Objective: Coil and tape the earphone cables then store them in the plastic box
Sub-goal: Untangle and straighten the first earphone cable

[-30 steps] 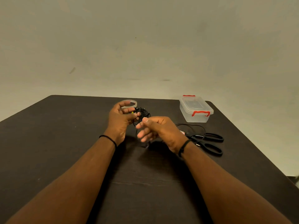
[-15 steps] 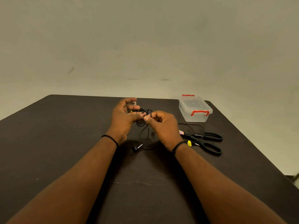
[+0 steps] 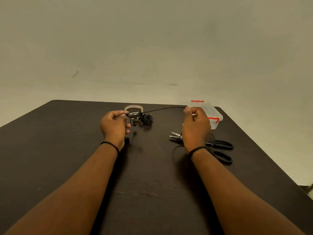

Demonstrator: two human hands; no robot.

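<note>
A black earphone cable [image 3: 166, 108] stretches taut between my two hands above the dark table [image 3: 50, 150]. My left hand [image 3: 114, 127] pinches one end beside a tangled black bundle of earphone cable [image 3: 144, 119]. My right hand [image 3: 196, 128] pinches the other end, raised in front of the clear plastic box [image 3: 214, 114] with red clips, whose lid is on. A roll of clear tape [image 3: 133, 108] lies just behind the bundle. A loose earbud [image 3: 134, 133] hangs below my left hand.
Black-handled scissors [image 3: 220, 150] lie to the right of my right wrist, blades pointing left. Another loop of black cable [image 3: 176, 149] rests on the table under my right wrist. The table's right edge runs close behind the box.
My hands were together over the tangle; my right hand has since pulled out to the right, drawing a length of cable straight. The left hand stayed near the bundle.
</note>
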